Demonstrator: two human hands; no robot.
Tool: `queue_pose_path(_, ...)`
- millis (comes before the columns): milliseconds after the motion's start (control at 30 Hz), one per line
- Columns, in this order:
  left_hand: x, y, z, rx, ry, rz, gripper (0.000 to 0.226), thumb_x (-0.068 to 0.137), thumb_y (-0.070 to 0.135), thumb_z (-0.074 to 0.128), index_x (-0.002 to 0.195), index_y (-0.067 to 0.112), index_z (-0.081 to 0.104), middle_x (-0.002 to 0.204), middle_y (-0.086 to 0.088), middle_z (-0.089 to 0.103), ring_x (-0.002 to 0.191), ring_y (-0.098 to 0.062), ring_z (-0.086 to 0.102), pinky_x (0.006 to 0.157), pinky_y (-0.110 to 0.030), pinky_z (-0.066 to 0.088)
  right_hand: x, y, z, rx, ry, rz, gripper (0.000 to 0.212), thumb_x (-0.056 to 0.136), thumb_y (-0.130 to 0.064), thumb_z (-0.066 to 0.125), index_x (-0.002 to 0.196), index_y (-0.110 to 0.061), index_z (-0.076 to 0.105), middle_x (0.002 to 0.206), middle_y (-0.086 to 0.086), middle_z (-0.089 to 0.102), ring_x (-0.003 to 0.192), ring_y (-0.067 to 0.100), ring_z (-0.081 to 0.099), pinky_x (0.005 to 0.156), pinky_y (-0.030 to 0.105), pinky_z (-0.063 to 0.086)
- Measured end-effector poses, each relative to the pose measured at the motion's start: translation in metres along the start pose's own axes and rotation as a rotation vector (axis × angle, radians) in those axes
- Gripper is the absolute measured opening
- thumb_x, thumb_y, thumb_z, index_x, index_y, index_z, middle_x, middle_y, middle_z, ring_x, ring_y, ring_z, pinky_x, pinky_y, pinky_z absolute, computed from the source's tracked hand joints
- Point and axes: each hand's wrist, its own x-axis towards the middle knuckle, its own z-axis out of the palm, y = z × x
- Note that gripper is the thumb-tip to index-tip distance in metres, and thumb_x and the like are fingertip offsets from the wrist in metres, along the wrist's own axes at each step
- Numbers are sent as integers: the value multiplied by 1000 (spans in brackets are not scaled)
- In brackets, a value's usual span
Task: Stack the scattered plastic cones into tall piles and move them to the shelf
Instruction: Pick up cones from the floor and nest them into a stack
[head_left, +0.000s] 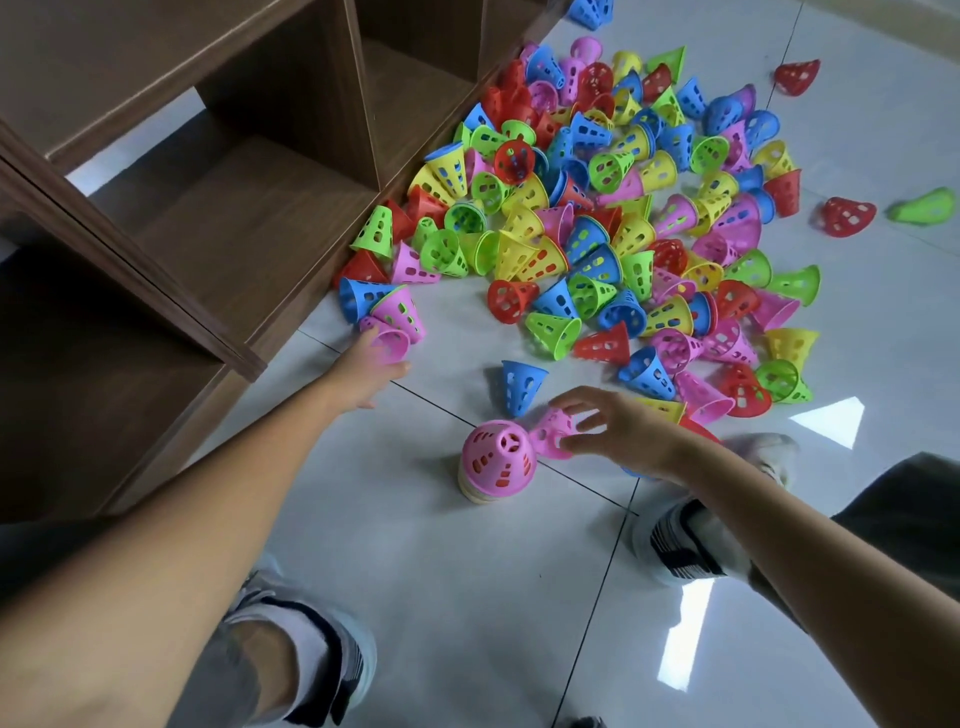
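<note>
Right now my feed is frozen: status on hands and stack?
Left hand touches pink cone. Right hand holds another pink cone beside stack. Nothing blocking.

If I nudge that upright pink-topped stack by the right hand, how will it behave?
The pink-topped stack stands tall and narrow on the glossy tiled floor, so a push would probably slide it or tip it. Its perforated thin plastic suggests it is light. The nested cones may separate if lifted by the top one alone, so gripping lower down seems safer.
</note>
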Motion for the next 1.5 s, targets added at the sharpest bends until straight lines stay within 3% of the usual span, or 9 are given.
queue_pose_path(133,-1,-3,2,-156,48,-4,61,95,24,66,146,33,34,129,7,47,108,-25,56,75,-36,49,12,20,15,-109,-21,120,61,91,-32,69,145,-33,40,145,9,47,119,23,54,102,37,44)
queue_pose_path(333,-9,-12,-3,-283,146,8,36,97,24,63,132,15,59,124,-9,66,101,-23,65,80,-37,52,32,38,33,-61,-86,196,74,93,-41,65,153,-40,23,157,10,34,135,30,44,111,46,36)
queue_pose_path(500,-27,-5,-3,-332,206,34,23,95,22,65,115,9,67,99,-11,73,84,-20,70,86,-40,54,42,40,46,83,-74,249,72,92,-33,68,149,-48,26,156,15,34,133,31,47,102,48,50)
queue_pose_path(667,-54,26,1,-419,90,129,13,91,19,71,100,11,66,93,-9,73,79,-21,70,68,-29,55,44,33,54,274,-54,279,62,94,-19,65,144,-41,35,145,14,43,129,36,48,95,53,53)
queue_pose_path(833,-83,64,8,-529,-108,184,9,89,11,71,93,14,64,101,-14,68,78,-21,65,64,-25,56,46,37,63,498,26,353,39,96,-29,62,132,-36,48,142,9,47,125,26,50,79,38,57)
queue_pose_path(1033,-122,96,17,-584,-366,218,22,80,15,70,100,17,60,86,-2,70,69,-13,65,64,-24,57,52,43,75,533,232,403,15,96,-35,62,105,-30,53,132,13,50,110,28,56,71,38,60)
queue_pose_path(1267,-137,85,18,-499,-512,168,57,75,24,74,127,6,61,104,-5,71,84,-12,69,72,-23,58,50,48,76,615,301,414,28,93,-31,67,114,-26,49,124,17,55,104,33,66,78,46,61)
queue_pose_path(1400,-133,66,22,-430,-545,120,87,52,37,96,125,1,64,110,-10,72,90,-15,70,75,-24,59,43,45,65,733,317,409,45,94,-29,67,131,-25,42,126,18,58,103,29,67,76,39,62)
queue_pose_path(1500,-131,54,27,-409,-535,86,86,50,36,97,122,2,66,106,-11,72,87,-15,71,75,-25,59,33,42,51,876,277,366,57,95,-21,66,142,-25,35,125,17,59,104,28,66,83,44,59)
